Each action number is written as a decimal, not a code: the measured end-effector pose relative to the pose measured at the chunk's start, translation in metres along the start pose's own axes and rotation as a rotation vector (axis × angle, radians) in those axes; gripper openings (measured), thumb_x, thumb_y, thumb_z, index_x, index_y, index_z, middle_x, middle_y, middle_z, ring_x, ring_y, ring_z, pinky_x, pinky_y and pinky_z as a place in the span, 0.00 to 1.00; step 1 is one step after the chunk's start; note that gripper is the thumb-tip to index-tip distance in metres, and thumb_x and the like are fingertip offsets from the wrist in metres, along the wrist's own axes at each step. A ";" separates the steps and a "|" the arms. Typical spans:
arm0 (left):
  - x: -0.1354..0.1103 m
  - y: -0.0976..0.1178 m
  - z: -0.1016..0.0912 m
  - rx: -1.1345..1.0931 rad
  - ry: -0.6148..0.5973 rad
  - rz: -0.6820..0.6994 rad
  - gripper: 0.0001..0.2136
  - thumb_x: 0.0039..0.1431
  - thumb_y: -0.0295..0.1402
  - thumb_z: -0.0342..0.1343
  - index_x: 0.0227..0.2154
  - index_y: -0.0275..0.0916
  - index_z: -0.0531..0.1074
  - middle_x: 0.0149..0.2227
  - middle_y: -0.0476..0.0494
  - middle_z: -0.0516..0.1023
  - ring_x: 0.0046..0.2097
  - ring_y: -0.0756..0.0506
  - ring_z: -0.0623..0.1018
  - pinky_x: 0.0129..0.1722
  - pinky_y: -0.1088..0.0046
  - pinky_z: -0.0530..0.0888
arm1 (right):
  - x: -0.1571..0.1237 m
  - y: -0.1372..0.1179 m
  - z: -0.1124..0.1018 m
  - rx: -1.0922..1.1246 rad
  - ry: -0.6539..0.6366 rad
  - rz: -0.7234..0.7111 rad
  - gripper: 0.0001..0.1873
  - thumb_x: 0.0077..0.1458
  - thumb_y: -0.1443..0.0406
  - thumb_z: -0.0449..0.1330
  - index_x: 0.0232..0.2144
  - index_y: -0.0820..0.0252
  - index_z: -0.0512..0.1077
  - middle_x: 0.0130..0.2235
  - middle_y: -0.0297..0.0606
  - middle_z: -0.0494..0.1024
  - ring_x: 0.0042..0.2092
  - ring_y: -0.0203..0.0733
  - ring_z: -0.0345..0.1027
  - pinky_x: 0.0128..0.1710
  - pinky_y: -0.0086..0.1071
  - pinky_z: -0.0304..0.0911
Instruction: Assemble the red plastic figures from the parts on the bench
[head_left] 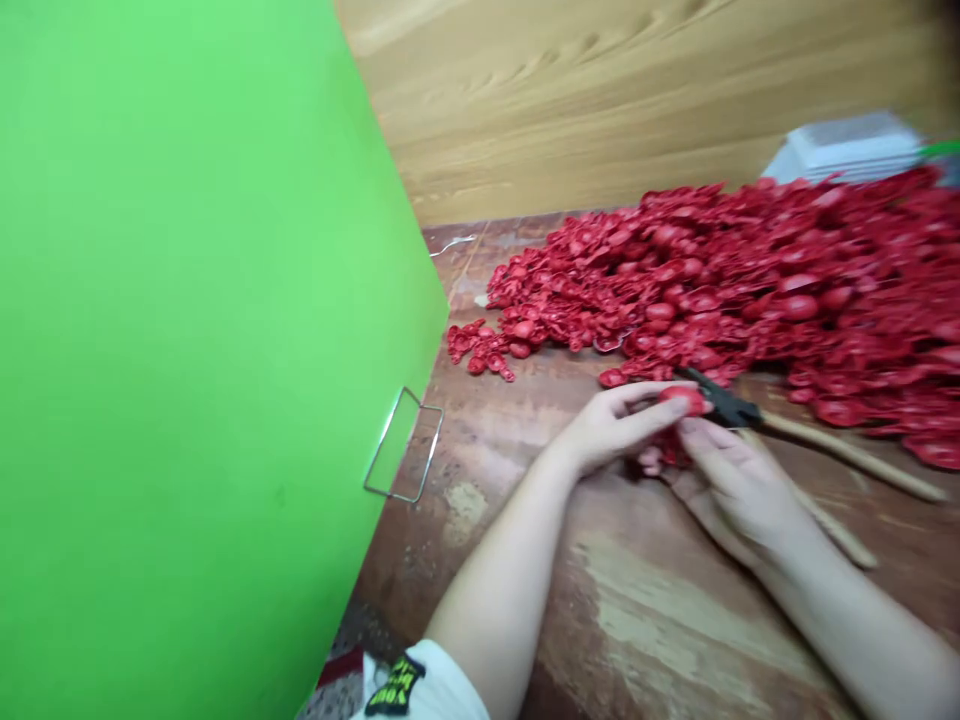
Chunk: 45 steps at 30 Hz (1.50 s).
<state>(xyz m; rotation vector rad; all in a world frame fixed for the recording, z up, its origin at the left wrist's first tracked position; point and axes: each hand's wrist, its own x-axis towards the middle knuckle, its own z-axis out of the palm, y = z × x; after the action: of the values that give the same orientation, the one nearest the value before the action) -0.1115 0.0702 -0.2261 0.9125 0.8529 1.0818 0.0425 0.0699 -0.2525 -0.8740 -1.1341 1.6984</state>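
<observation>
My left hand (611,428) rests on the worn wooden table (652,610), fingers pinched on a small red plastic piece (681,399). My right hand (739,485) lies beside it, fingers partly curled near the same piece and over a few more red pieces (664,452). A black-headed pair of pliers with pale wooden-coloured handles (825,445) lies just past my right hand, its jaws at the red piece. Whether my right hand grips the pliers' lower handle is unclear.
A big heap of red plastic pieces (750,280) covers the table's far right. A large green board (187,350) with a wire clip (403,445) fills the left. A white container (851,145) stands behind the heap, against a wooden wall (600,90).
</observation>
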 end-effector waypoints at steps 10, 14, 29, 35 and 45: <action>-0.004 0.016 0.010 0.164 0.094 0.034 0.27 0.56 0.51 0.71 0.53 0.37 0.83 0.49 0.34 0.87 0.23 0.54 0.73 0.22 0.75 0.68 | -0.001 -0.008 0.012 -0.195 0.065 -0.039 0.33 0.53 0.38 0.72 0.48 0.55 0.82 0.32 0.39 0.84 0.29 0.45 0.78 0.31 0.40 0.79; 0.011 0.015 0.006 0.120 0.079 0.061 0.32 0.54 0.58 0.71 0.53 0.37 0.81 0.54 0.31 0.86 0.19 0.55 0.71 0.19 0.75 0.66 | 0.014 -0.010 0.016 -0.146 0.028 -0.075 0.32 0.55 0.38 0.70 0.45 0.58 0.81 0.27 0.34 0.81 0.27 0.42 0.76 0.27 0.35 0.77; 0.011 0.023 -0.005 -0.007 0.005 0.013 0.31 0.51 0.50 0.76 0.56 0.41 0.83 0.55 0.32 0.86 0.46 0.36 0.86 0.42 0.65 0.82 | 0.013 -0.010 0.017 -0.194 0.079 -0.227 0.28 0.62 0.43 0.67 0.53 0.54 0.75 0.47 0.43 0.85 0.42 0.48 0.82 0.41 0.38 0.79; 0.011 0.029 -0.003 -0.014 -0.013 0.007 0.28 0.50 0.49 0.77 0.52 0.41 0.86 0.60 0.33 0.83 0.59 0.31 0.82 0.52 0.64 0.82 | 0.015 -0.016 0.015 -0.279 0.085 -0.361 0.23 0.65 0.47 0.66 0.53 0.53 0.75 0.49 0.44 0.85 0.49 0.50 0.81 0.51 0.41 0.76; 0.016 0.025 -0.003 -0.038 -0.046 0.062 0.16 0.55 0.46 0.76 0.43 0.45 0.86 0.70 0.37 0.74 0.69 0.31 0.76 0.67 0.54 0.75 | 0.016 -0.020 0.009 -0.530 0.184 -0.552 0.13 0.68 0.56 0.64 0.47 0.58 0.78 0.44 0.46 0.86 0.44 0.48 0.80 0.47 0.39 0.73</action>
<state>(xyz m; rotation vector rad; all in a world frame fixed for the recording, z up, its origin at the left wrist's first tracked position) -0.1189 0.0909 -0.2062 0.9337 0.7673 1.1229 0.0345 0.0852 -0.2319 -0.8987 -1.5528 0.8625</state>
